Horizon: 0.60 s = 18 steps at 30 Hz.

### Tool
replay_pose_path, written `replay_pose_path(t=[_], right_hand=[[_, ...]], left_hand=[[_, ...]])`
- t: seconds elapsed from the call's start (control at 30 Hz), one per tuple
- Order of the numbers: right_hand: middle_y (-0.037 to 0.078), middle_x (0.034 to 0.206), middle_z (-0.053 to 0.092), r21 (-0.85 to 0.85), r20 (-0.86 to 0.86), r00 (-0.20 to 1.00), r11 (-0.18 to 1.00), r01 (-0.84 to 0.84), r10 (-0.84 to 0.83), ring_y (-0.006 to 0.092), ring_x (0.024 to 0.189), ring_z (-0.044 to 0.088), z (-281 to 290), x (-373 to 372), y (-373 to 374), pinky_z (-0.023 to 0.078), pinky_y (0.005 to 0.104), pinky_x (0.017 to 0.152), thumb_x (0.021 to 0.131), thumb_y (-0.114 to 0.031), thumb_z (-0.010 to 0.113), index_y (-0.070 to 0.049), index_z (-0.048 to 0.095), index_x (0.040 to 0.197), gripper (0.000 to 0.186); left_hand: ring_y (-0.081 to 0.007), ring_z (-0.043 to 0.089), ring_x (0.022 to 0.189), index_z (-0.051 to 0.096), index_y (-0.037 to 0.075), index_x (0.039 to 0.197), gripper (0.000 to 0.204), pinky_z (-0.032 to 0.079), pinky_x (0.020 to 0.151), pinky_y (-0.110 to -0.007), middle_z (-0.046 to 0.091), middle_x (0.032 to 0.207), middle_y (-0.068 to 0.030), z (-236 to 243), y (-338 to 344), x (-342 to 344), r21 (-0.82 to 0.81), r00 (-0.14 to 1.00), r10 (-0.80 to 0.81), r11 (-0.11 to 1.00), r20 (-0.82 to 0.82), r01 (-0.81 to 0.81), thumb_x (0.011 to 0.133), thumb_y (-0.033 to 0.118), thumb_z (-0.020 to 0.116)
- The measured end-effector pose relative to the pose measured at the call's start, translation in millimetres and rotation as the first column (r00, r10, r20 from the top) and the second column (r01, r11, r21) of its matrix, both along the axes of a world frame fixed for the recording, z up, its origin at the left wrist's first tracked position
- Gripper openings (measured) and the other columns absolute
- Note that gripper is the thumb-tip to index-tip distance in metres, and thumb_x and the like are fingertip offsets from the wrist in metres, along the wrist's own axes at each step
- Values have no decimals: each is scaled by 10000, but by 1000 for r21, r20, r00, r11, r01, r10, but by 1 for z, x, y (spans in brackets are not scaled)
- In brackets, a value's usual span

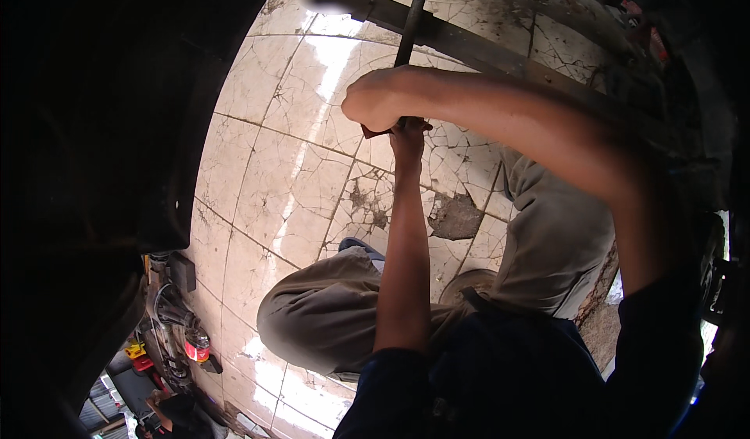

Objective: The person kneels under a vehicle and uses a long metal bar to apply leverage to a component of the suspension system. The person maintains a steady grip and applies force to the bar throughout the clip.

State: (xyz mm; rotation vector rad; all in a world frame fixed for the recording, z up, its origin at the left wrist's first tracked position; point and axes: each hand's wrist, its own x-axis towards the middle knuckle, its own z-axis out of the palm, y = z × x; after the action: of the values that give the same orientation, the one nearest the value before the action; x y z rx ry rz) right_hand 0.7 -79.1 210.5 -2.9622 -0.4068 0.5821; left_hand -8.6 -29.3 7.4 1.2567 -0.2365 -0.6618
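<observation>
A dark metal rod point(412, 23) runs down from the top of the view to my hands. My right hand point(373, 97) is closed in a fist at the rod's lower part; what its fingers wrap is hidden. Just beneath it, my left hand point(408, 136) reaches up, fingers closed around a dark fitting at the rod's lower end, partly covered by the hands. A small rusty-brown piece point(373, 133) shows below my right fist.
A long metal bar point(476, 44) crosses behind the rod. Dark bodywork point(94, 126) fills the left. Cracked floor tiles point(258, 173) lie below. Metal parts point(168, 298), a red-labelled bottle point(196, 345) and another person's arm point(162, 412) are at lower left. My bent legs point(547, 244) flank my arms.
</observation>
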Motion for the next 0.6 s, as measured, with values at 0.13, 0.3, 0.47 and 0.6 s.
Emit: replay_pose_path(t=[0.13, 0.3, 0.47, 0.6], right_hand=[[195, 785, 640, -25, 5, 1000, 1000, 19, -19, 314, 753, 629, -13, -9, -10, 506, 393, 619, 675, -64, 600, 30, 665, 760, 143], [178, 773, 648, -49, 57, 998, 999, -19, 21, 302, 747, 634, -14, -3, 0, 518, 383, 638, 676, -89, 620, 30, 663, 745, 144], [190, 767, 642, -26, 131, 989, 998, -61, 64, 308, 737, 630, -13, -6, -2, 511, 383, 627, 664, -90, 601, 37, 660, 761, 171], [202, 737, 631, 37, 94, 995, 999, -17, 13, 319, 717, 622, -12, -2, -11, 502, 400, 609, 645, -54, 562, 39, 654, 742, 162]], left_hand=[[-169, 552, 759, 513, -13, 1038, 253, 460, 667, -313, 570, 913, -83, 27, -5, -21, 124, 994, -12, 992, 110, -2, 847, 147, 557], [-175, 521, 898, 442, 5, 1178, 426, 437, 748, -305, 517, 1090, -98, 37, 7, -15, 190, 999, -14, 982, 39, 6, 854, 244, 580], [-128, 569, 801, 539, -4, 1059, 293, 487, 713, -272, 587, 910, -59, 30, 6, -12, 157, 1000, -15, 988, 25, 11, 889, 235, 530], [-138, 583, 659, 549, -10, 923, 160, 504, 630, -287, 597, 783, -66, 5, -3, -5, 59, 1000, 23, 998, -17, -22, 843, 126, 523]])
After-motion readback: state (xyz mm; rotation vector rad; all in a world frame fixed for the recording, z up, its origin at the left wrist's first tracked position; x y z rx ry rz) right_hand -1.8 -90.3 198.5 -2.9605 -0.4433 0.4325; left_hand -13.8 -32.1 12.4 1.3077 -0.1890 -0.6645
